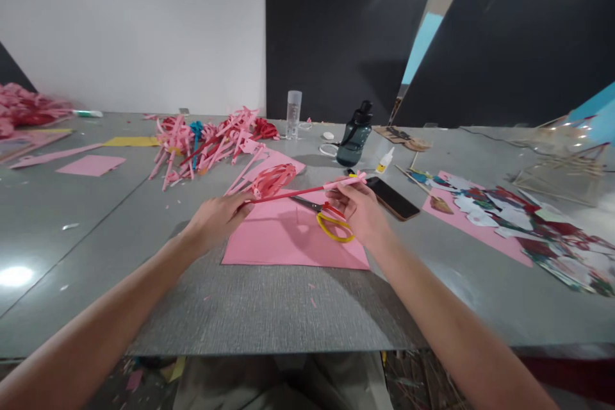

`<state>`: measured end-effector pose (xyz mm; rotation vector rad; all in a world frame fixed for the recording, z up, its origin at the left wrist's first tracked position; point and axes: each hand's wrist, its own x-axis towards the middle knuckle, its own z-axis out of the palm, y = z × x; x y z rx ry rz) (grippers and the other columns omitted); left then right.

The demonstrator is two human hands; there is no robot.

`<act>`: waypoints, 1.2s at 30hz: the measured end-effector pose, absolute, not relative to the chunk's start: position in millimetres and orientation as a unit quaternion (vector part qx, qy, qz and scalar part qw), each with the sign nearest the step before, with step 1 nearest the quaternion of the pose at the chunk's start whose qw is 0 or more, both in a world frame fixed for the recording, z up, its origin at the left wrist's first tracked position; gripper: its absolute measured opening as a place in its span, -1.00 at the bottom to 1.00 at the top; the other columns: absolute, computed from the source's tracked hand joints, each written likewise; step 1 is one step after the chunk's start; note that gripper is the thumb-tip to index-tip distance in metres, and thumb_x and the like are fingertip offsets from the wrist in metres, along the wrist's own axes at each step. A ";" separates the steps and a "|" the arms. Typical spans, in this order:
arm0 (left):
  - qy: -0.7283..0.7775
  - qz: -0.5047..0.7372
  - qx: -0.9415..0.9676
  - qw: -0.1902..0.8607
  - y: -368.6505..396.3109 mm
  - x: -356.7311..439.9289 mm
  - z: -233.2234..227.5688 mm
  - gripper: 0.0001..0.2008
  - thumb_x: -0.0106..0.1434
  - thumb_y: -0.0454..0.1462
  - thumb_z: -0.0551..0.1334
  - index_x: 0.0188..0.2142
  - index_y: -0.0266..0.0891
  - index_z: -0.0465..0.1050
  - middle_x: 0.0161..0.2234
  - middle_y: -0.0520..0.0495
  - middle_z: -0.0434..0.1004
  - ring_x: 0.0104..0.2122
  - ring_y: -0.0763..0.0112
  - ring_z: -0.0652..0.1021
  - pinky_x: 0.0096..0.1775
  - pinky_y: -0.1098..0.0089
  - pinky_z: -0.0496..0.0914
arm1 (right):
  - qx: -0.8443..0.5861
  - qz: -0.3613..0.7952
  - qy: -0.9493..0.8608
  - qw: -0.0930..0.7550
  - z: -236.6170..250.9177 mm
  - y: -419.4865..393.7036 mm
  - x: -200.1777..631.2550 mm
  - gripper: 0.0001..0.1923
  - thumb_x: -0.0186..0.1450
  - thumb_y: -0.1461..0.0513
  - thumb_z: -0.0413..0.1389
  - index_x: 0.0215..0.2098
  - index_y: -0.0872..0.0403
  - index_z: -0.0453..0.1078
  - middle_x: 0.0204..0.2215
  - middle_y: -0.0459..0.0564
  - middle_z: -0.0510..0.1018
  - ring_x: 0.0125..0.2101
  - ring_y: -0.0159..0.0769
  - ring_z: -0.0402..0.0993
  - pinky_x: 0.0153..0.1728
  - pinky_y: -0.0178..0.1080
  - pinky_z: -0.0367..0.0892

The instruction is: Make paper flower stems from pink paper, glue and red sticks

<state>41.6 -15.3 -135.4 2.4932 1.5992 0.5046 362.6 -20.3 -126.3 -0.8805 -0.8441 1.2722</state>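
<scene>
Hands work above the pink sheet (pixel 288 237) on the worktop (pixel 269 307), left hand (pixel 216 218) pinching the red end and right hand (pixel 360 208) the pink end of a thin paper strip (pixel 307 190), best kept taut, level and clear of the scissors (pixel 327 218).

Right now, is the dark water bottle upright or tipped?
Upright: the dark water bottle stands on its base on the table, cap at top.

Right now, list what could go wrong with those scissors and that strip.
1. The right hand holds the scissors and the strip together; the blades point toward the left hand, so a slip might nick it.
2. The thin strip, stretched between both hands, may tear.
3. The phone lies close by the right hand and could get knocked.
</scene>
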 end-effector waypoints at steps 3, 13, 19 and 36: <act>0.502 0.197 0.840 0.061 -21.0 51.5 -136.2 -0.67 0.51 -0.13 0.01 0.01 -0.15 0.51 -0.16 -0.10 0.70 -0.20 0.18 0.66 -0.24 0.31 0.39 | -0.377 0.569 -0.385 0.622 -128.1 -27.9 347.6 -0.76 0.10 0.14 0.47 -0.32 0.00 0.58 -0.33 -0.07 0.71 -0.35 -0.34 0.61 -0.28 -0.29 0.53; 0.389 0.352 0.846 0.100 -45.9 85.8 -135.5 -0.82 0.46 -0.33 0.13 -0.07 -0.21 0.51 -0.19 -0.06 0.65 -0.23 0.39 0.60 -0.19 0.39 0.42 | -0.355 0.590 -0.482 0.543 -132.6 -54.0 312.3 -0.73 0.19 0.09 0.42 -0.18 -0.01 0.62 -0.26 -0.04 0.70 -0.29 -0.32 0.63 -0.23 -0.28 0.52; 0.389 0.344 0.847 0.116 -51.2 90.5 -135.4 -0.83 0.46 -0.30 0.16 -0.05 -0.22 0.50 -0.18 -0.08 0.64 -0.24 0.39 0.60 -0.21 0.38 0.42 | -0.355 0.591 -0.478 0.544 -132.4 -56.3 306.5 -0.74 0.17 0.09 0.43 -0.21 -0.02 0.62 -0.27 -0.04 0.70 -0.31 -0.31 0.63 -0.25 -0.27 0.51; 0.369 0.284 0.874 0.139 -50.9 85.7 -132.1 -0.70 0.52 -0.21 0.05 -0.26 -0.23 0.51 -0.37 -0.03 0.55 -0.40 0.42 0.50 -0.34 0.38 0.28 | -0.352 0.600 -0.518 0.497 -126.5 -59.4 305.2 -0.76 0.20 0.06 0.42 -0.24 0.00 0.62 -0.30 -0.02 0.70 -0.34 -0.33 0.61 -0.29 -0.29 0.48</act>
